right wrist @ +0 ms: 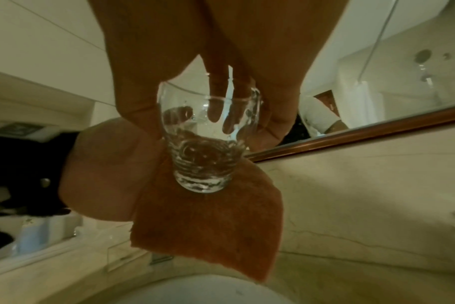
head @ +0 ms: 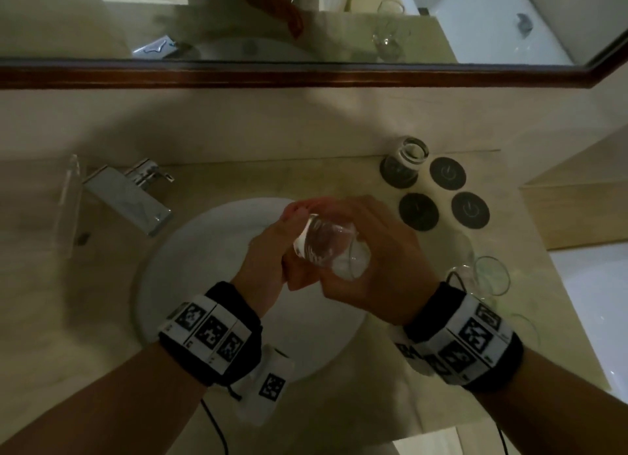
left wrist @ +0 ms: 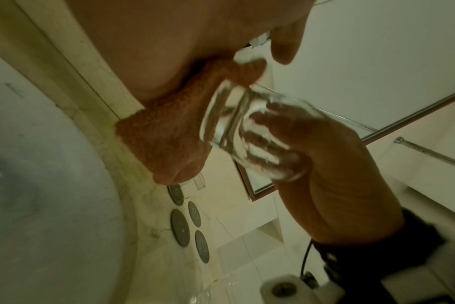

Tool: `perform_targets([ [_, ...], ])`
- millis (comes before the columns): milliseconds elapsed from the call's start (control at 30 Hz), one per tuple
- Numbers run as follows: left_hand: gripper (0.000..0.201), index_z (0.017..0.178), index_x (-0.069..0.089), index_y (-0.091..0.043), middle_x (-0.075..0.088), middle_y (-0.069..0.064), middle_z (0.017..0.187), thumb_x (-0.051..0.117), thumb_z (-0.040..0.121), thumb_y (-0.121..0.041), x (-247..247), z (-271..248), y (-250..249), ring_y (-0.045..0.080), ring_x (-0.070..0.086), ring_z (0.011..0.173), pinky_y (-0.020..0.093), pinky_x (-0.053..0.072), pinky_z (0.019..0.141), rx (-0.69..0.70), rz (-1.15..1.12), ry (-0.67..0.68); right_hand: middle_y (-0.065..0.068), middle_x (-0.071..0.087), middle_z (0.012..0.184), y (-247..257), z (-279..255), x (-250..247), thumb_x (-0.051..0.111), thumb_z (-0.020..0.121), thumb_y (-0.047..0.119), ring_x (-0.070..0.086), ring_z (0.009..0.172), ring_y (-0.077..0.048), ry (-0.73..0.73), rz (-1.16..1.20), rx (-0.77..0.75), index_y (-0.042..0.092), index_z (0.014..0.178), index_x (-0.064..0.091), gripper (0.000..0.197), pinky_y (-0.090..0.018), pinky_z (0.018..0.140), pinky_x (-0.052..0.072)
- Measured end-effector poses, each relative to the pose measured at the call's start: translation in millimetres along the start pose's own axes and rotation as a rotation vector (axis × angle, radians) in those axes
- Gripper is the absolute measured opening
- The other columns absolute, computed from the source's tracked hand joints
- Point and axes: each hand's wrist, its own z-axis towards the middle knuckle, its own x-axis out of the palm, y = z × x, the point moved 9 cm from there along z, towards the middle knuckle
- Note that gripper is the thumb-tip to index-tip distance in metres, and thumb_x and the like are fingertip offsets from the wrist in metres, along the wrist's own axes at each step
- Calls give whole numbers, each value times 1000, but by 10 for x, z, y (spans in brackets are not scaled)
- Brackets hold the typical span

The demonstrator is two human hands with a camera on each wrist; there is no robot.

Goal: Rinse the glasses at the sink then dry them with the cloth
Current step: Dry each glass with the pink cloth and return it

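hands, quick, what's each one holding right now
Left hand: holds the orange cloth against the glass.
Right hand: fingers grip the glass.

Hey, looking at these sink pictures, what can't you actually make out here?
- Head view: the orange cloth is hidden behind both hands and the glass.
- Left wrist view: motion blur smears the glass, so wetness can't be judged.
- Head view: the glasses at the right hand are too faint to count.
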Motion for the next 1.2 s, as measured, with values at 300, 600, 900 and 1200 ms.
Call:
perform_targets([
  [300,86,138,54,-15,64,11,88,66,74,-70,-106,-114,-244,24,53,68,34,40,63,161,119,75,-2,64,111,51,75,172,84,68,29,62,97,-20,-36,43,-49,13,115,65,53,-36,80,54],
  [600,130,148,33,-8,55,13,139,91,42,-55,2,-181,-278,27,59,125,41,50,99,152,211,177,2,64,110,-9,151,114,90,66,35,63,94,-13,-27,135,11,20,115,62,58,-32,76,55],
  [900,130,157,13,-20,42,-8,152,92,56,1,95,-241,-205,5,43,139,28,41,112,122,476,222,12,64,110,-218,85,20,80,69,45,65,102,-8,-75,273,160,18,118,61,59,-35,76,60],
  [1200,144,158,10,-16,26,1,163,92,45,-49,194,-263,-363,16,30,148,47,31,119,175,429,187,10,67,111,-224,71,-13,84,69,37,67,102,-8,-43,364,202,19,117,61,57,-34,77,61],
])
